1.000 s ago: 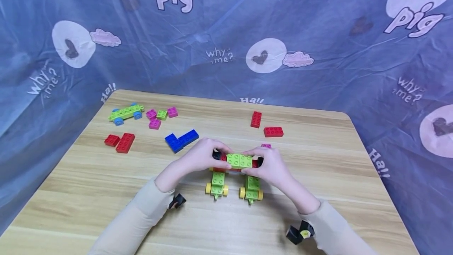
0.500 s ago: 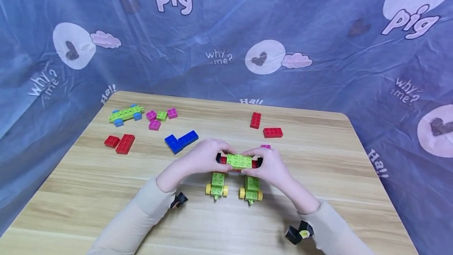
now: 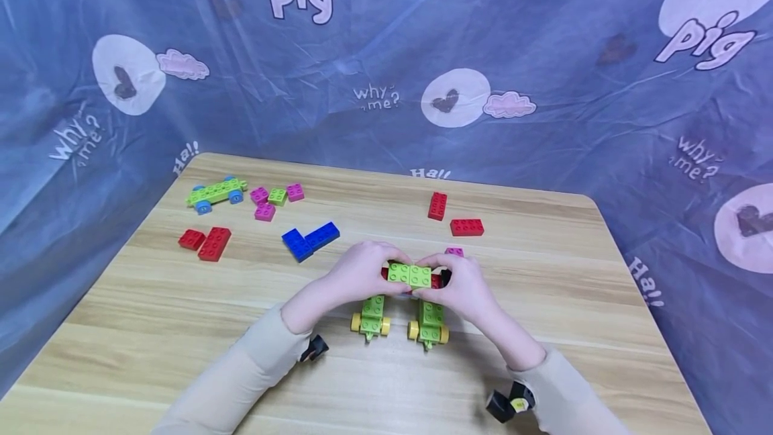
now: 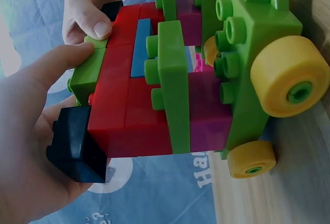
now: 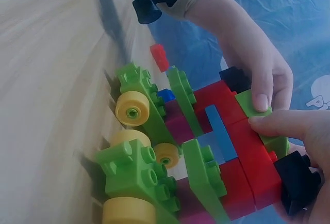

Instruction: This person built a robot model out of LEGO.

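Observation:
A toy brick build stands on two green wheeled bases (image 3: 371, 323) with yellow wheels (image 4: 289, 77). Purple bricks (image 4: 209, 111) and upright-looking green plates (image 4: 175, 90) lie between the bases and a body of red bricks (image 4: 116, 87), with a blue piece (image 4: 140, 48) across the middle. On top sit two light green bricks (image 3: 409, 274) side by side, flanked by black bricks (image 4: 77, 144). My left hand (image 3: 362, 272) pinches the left green brick between thumb and fingers. The right one is pinched likewise by my right hand (image 3: 464, 286). Both thumbs nearly meet at the near side.
Back left are a green car base (image 3: 216, 192) with blue wheels and several small pink and green bricks (image 3: 264, 211). Red bricks (image 3: 214, 244) and blue bricks (image 3: 311, 242) lie left; two red bricks (image 3: 467, 227) lie back right. A pink brick (image 3: 455, 252) is behind the right hand.
My left hand has slid a little to the right along the build's top, now hiding the left black brick in the head view. The right hand and wheeled bases stay nearly still.

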`<state>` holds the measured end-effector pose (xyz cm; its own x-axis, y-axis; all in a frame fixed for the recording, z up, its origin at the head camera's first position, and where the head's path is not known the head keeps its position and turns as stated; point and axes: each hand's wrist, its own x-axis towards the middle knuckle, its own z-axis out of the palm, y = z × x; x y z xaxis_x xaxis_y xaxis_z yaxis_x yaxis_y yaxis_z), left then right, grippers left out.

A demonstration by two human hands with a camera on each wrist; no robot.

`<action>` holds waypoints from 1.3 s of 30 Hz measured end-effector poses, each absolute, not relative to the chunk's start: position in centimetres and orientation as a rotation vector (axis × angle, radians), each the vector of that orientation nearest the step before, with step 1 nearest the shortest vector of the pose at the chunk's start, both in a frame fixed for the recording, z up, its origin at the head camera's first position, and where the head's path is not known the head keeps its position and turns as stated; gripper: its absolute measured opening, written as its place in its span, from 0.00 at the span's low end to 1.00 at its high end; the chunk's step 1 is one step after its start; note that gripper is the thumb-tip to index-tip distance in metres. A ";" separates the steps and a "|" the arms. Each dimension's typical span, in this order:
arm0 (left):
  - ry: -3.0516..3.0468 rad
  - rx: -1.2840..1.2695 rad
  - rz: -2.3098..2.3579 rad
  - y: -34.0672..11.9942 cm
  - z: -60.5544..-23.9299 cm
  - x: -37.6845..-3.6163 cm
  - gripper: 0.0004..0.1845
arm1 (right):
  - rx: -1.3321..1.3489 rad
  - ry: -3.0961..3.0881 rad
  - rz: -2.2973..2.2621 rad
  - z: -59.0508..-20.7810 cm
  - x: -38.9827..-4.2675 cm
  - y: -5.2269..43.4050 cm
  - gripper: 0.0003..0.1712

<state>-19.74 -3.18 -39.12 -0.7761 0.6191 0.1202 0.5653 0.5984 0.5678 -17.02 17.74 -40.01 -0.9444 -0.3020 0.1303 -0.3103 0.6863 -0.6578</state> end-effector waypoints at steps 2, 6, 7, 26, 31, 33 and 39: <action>2.733 1.010 0.919 -3.2 -39.2 -19.8 0.20 | 0.536 -2.865 1.111 -40.0 -17.0 17.7 0.22; 2.735 0.986 0.909 -3.2 -39.2 -19.9 0.21 | 0.559 -2.850 1.098 -39.9 -17.0 17.5 0.23; 2.732 0.981 0.911 -3.2 -39.2 -20.0 0.21 | 0.559 -2.849 1.098 -39.9 -17.0 17.5 0.23; 2.730 1.020 0.924 -3.3 -39.3 -20.0 0.21 | 0.563 -2.864 1.198 -40.0 -17.4 17.8 0.23; 2.758 1.102 0.873 -3.6 -39.5 -19.6 0.22 | 0.629 -2.814 1.202 -40.4 -17.3 18.1 0.23; 2.765 1.128 0.854 -3.7 -39.5 -19.5 0.23 | 0.647 -2.799 1.206 -40.6 -17.2 18.3 0.24; 2.739 1.166 0.821 -4.8 -39.1 -19.6 0.27 | 0.635 -2.797 1.223 -40.7 -17.0 18.6 0.25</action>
<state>-19.63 -4.82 -39.05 -0.7136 0.6835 0.1537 0.6553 0.5737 0.4914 -17.03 18.58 -40.73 -0.9167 -0.3562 0.1812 -0.3748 0.6090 -0.6990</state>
